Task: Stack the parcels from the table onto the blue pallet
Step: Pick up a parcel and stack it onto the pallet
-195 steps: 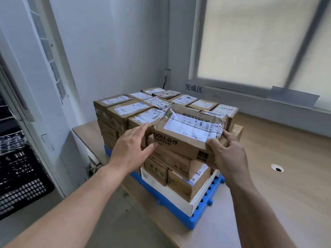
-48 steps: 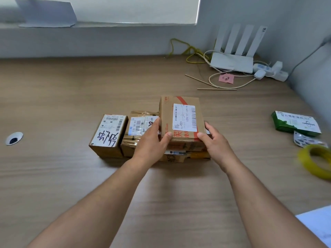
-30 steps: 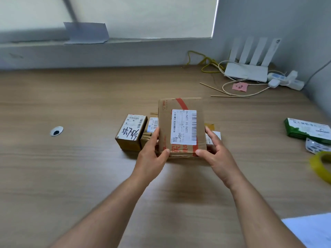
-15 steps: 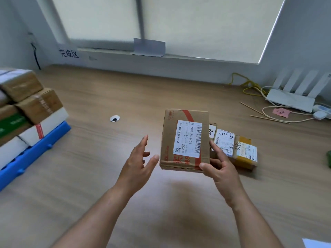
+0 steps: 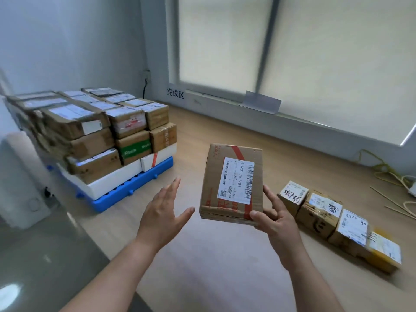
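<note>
A: One parcel (image 5: 231, 183) aloft, dead centre: why only the right hand (image 5: 276, 219)?

B: Its fingers grasp the near corner, label up. The left hand (image 5: 164, 215), fingers released, is likely about to steady it. Blue pallet (image 5: 135, 183) sits at ten o'clock, spare parcels (image 5: 333, 217) on the desk (image 5: 213, 262) at three.

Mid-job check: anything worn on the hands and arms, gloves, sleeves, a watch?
Nothing worn shows. Left hand and right hand are gloveless, no rings visible; left forearm and right forearm are bare, with no sleeve, watch or band in view.
</note>
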`<state>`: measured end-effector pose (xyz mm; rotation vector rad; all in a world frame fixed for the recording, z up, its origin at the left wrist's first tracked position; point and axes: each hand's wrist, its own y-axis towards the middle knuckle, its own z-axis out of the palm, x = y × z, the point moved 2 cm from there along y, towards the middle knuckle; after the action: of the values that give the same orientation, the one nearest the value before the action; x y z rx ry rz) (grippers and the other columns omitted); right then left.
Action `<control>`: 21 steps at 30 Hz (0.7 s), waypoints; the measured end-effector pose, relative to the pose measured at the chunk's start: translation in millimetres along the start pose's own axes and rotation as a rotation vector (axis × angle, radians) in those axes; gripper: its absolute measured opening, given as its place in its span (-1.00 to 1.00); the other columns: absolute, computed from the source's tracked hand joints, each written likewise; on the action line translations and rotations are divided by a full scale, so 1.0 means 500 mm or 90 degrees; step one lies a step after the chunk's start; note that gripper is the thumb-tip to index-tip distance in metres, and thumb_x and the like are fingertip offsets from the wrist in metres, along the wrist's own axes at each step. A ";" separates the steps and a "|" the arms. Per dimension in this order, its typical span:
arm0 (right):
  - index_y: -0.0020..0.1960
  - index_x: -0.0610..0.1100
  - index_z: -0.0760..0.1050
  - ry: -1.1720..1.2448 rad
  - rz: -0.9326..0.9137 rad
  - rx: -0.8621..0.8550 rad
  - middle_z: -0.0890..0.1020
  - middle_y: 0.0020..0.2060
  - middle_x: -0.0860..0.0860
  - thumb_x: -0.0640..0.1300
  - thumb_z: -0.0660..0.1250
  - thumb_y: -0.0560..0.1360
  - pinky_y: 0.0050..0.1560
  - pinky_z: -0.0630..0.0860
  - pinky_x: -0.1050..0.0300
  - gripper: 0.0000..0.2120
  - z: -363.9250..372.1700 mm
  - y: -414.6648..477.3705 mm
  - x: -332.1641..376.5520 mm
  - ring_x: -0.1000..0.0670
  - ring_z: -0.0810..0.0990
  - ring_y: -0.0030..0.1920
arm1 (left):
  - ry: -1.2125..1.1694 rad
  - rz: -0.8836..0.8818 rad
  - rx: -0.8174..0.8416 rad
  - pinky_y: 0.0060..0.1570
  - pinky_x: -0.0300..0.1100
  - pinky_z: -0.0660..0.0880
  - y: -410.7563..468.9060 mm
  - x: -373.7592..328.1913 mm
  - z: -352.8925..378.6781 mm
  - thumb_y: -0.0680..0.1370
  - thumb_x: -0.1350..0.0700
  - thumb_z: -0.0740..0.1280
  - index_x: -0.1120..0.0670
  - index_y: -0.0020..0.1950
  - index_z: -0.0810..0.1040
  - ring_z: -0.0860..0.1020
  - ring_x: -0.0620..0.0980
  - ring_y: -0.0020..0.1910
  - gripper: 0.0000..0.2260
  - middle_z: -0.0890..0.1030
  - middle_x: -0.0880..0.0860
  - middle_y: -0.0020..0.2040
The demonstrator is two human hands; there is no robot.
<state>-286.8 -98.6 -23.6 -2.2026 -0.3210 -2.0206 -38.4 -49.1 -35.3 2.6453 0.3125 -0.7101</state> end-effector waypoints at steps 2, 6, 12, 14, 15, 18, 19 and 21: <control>0.48 0.11 0.23 0.002 -0.008 0.028 0.72 -0.13 0.10 -0.33 0.34 0.51 -0.25 0.50 0.34 -0.34 0.067 -0.001 0.021 0.17 0.67 -0.15 | 0.005 -0.018 -0.017 0.41 -0.07 0.21 -0.012 0.047 -0.051 0.51 -0.23 0.27 -0.11 0.56 -0.09 0.17 -0.05 0.50 -0.24 0.14 -0.06 0.55; 0.47 0.11 0.24 0.013 -0.020 0.069 0.72 -0.15 0.07 -0.34 0.32 0.52 -0.26 0.51 0.34 -0.36 0.191 -0.009 0.057 0.16 0.67 -0.16 | 0.004 -0.024 -0.053 0.44 -0.09 0.16 -0.036 0.137 -0.143 0.52 -0.20 0.28 -0.07 0.56 -0.02 0.16 -0.06 0.50 -0.27 0.17 -0.05 0.54; 0.46 0.10 0.28 0.018 -0.030 0.099 0.72 -0.17 0.05 -0.33 0.33 0.51 -0.17 0.49 0.22 -0.38 0.354 -0.013 0.079 0.16 0.65 -0.22 | 0.025 -0.025 -0.095 0.42 -0.10 0.17 -0.061 0.246 -0.254 0.51 -0.18 0.30 -0.05 0.56 0.01 0.18 -0.07 0.49 -0.27 0.20 -0.04 0.53; 0.46 0.11 0.28 0.020 -0.034 0.109 0.72 -0.16 0.04 -0.32 0.34 0.51 -0.12 0.50 0.16 -0.38 0.402 -0.008 0.083 0.10 0.65 -0.17 | 0.028 -0.024 -0.112 0.42 -0.08 0.18 -0.063 0.280 -0.284 0.50 -0.18 0.31 -0.04 0.56 0.03 0.19 -0.07 0.49 -0.27 0.22 -0.03 0.52; 0.46 0.12 0.27 0.022 -0.035 0.114 0.72 -0.16 0.03 -0.31 0.34 0.52 -0.11 0.51 0.14 -0.38 0.423 -0.005 0.086 0.06 0.65 -0.15 | 0.031 -0.024 -0.118 0.42 -0.07 0.19 -0.063 0.296 -0.298 0.50 -0.18 0.32 -0.03 0.56 0.05 0.19 -0.07 0.48 -0.27 0.23 -0.03 0.52; 0.47 0.11 0.27 0.029 -0.033 0.123 0.72 -0.17 0.02 -0.30 0.34 0.51 -0.08 0.52 0.10 -0.38 0.477 0.011 0.097 0.01 0.66 -0.11 | 0.038 -0.030 -0.129 0.41 -0.08 0.20 -0.058 0.340 -0.326 0.50 -0.17 0.34 -0.02 0.55 0.07 0.19 -0.07 0.48 -0.27 0.23 -0.03 0.51; 0.46 0.12 0.27 0.032 -0.031 0.125 0.72 -0.17 0.02 -0.30 0.34 0.51 -0.08 0.52 0.09 -0.38 0.492 0.018 0.102 -0.01 0.66 -0.11 | 0.040 -0.033 -0.132 0.41 -0.10 0.19 -0.054 0.354 -0.333 0.50 -0.16 0.35 -0.02 0.55 0.07 0.19 -0.08 0.48 -0.27 0.22 -0.04 0.51; 0.45 0.13 0.28 0.034 -0.031 0.125 0.72 -0.18 0.01 -0.30 0.35 0.51 -0.07 0.53 0.07 -0.38 0.518 0.039 0.112 -0.04 0.65 -0.10 | 0.051 -0.029 -0.138 0.40 -0.13 0.19 -0.036 0.381 -0.341 0.50 -0.14 0.37 -0.04 0.55 0.07 0.19 -0.09 0.48 -0.27 0.23 -0.05 0.51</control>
<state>-27.4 -51.0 9.1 -2.0389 -0.5466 -1.9747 191.3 59.8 -3.3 2.4709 0.4477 -0.5524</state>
